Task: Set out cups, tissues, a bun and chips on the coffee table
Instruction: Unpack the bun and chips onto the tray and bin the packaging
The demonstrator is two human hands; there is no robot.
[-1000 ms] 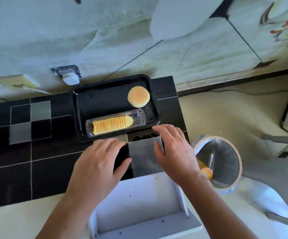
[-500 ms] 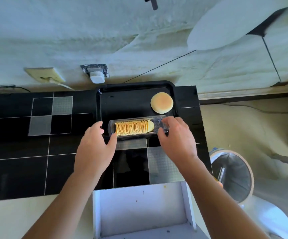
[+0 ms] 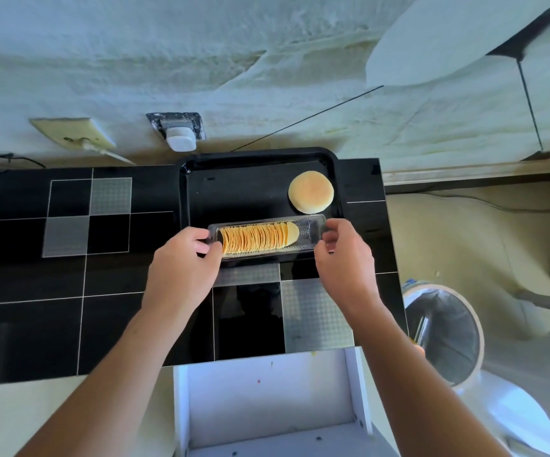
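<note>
- The chip container is a long clear plastic tube lying on its side, with a row of thin yellow-orange chips stacked on edge along most of its length; its right end holds none.
- It lies across the near edge of the black tray, lengthwise left to right.
- The left hand grips the tube's left end, fingers curled round it.
- The right hand pinches the tube's right end with curled fingers.
- A round, pale golden bun sits in the tray's far right corner, just beyond the tube.
- The tray rests on the black checkered coffee table, at its far right side.
- A white open drawer juts out below the table, nearer than the tray.
</note>
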